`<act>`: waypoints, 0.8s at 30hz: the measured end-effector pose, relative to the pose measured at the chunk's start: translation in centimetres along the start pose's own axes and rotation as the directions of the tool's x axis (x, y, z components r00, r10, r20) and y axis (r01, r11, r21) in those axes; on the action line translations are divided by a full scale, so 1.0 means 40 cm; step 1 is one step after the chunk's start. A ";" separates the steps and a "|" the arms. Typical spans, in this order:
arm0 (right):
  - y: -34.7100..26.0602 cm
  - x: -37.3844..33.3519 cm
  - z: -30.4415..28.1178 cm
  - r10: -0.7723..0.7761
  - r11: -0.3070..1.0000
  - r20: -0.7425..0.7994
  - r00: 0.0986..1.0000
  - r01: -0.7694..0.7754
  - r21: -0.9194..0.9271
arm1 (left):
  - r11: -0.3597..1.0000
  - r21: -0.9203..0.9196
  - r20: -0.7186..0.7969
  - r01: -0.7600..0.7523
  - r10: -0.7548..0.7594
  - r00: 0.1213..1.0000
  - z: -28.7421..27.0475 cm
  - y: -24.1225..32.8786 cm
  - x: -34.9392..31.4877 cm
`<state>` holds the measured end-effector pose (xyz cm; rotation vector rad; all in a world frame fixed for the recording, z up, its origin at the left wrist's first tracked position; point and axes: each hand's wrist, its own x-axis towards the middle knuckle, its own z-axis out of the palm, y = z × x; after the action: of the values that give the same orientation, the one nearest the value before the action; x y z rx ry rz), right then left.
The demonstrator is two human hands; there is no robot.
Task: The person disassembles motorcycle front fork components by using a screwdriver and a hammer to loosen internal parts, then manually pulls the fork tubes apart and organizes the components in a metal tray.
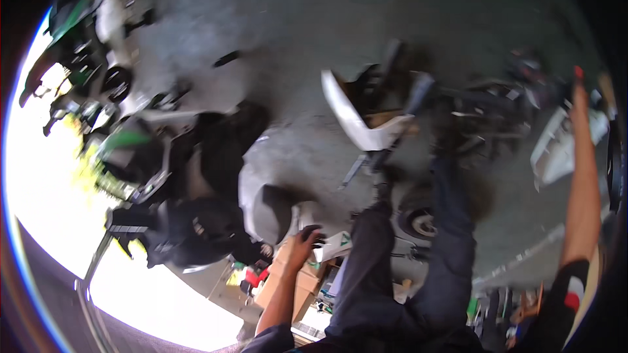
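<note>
My left hand [305, 246] is low in the middle-left, its darkened fingers apart and slightly bent, with nothing visible in them. It shows beside a pale curved panel [258, 202] and in front of cardboard boxes [304, 282]. My right arm stretches up along the right rim. The right hand [579, 95] is narrow and blurred, with a small red spot [578, 72] at its tip; whether that is a held thing I cannot tell. A white panel [559, 147] lies next to the right forearm. On the floor ahead of my feet is a white and black vehicle body part [363, 131].
Motor scooters [127, 150] with green and black bodies stand along the left by a bright opening. A small wheel [418, 221] shows between my dark-trousered legs. Blurred dark machine parts [490, 108] lie right of centre. A black object [227, 59] lies on the grey floor [281, 13].
</note>
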<state>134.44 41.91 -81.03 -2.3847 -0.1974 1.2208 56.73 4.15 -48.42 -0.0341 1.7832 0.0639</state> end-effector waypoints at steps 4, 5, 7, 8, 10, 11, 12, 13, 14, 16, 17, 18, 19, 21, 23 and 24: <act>-0.047 -0.207 0.293 -0.075 0.994 0.005 0.997 0.076 -0.077 | 0.998 0.058 -0.247 0.032 -0.017 0.969 -0.068 -0.090 -0.093; -0.058 -0.251 0.326 -0.069 0.994 -0.027 0.997 0.067 -0.089 | 0.991 0.126 -0.167 0.033 -0.011 0.986 -0.050 -0.042 -0.113; -0.100 -0.324 0.378 0.006 0.998 -0.092 0.996 -0.012 -0.066 | 0.997 0.038 -0.126 0.065 -0.059 0.990 -0.038 -0.014 -0.147; -0.070 -0.217 0.294 -0.015 0.996 -0.131 0.991 0.027 0.087 | 0.993 0.091 -0.061 0.073 -0.067 0.996 -0.030 0.010 -0.117; -0.052 -0.269 0.337 -0.034 0.996 -0.153 0.988 0.046 0.079 | 0.990 0.098 -0.130 0.097 -0.084 0.988 -0.014 0.014 -0.161; -0.049 -0.232 0.283 0.062 0.997 -0.240 0.969 -0.050 0.056 | 0.993 0.094 -0.122 0.072 -0.060 0.991 0.005 0.039 -0.163; -0.043 -0.237 0.266 0.103 0.992 -0.193 0.976 -0.114 -0.047 | 0.990 0.136 -0.136 0.047 -0.028 0.990 0.013 0.060 -0.182; -0.040 -0.286 0.284 0.068 0.993 -0.181 0.981 -0.084 -0.080 | 0.991 0.098 -0.108 0.094 -0.083 0.991 0.004 0.076 -0.210; -0.045 -0.341 0.290 0.031 0.993 -0.175 0.984 -0.051 -0.111 | 0.990 0.112 -0.111 0.085 -0.073 0.991 0.010 0.104 -0.235; -0.037 -0.428 0.249 0.015 0.992 -0.188 0.982 -0.039 -0.123 | 0.992 0.120 -0.075 0.026 -0.017 0.997 0.026 0.162 -0.275; 0.016 -0.421 0.186 -0.079 0.979 -0.219 0.973 0.034 -0.201 | 0.992 0.099 -0.043 0.078 -0.074 0.996 0.020 0.184 -0.250; 0.009 -0.488 0.191 -0.054 0.979 -0.171 0.984 0.019 -0.203 | 0.995 0.086 -0.054 0.045 -0.041 0.998 0.023 0.202 -0.258; 0.001 -0.548 0.184 -0.046 0.971 -0.159 0.986 0.007 -0.238 | 0.997 0.076 -0.057 0.016 -0.012 0.998 0.034 0.216 -0.275; -0.023 -0.663 0.168 -0.054 0.939 -0.065 0.996 0.029 -0.343 | 0.999 0.044 -0.053 -0.025 0.027 0.998 0.066 0.263 -0.289; -0.007 -0.725 0.120 -0.052 0.890 -0.025 0.998 0.034 -0.456 | 0.984 0.076 0.011 -0.164 0.163 0.986 0.093 0.291 -0.294; -0.003 -0.763 0.105 -0.034 0.880 -0.018 0.999 0.021 -0.474 | 0.963 0.232 0.018 -0.137 0.137 0.990 0.090 0.307 -0.291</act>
<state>112.88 33.52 -60.72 -2.7959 -0.5816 1.2372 62.00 16.47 -37.49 0.2586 1.7786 -0.0465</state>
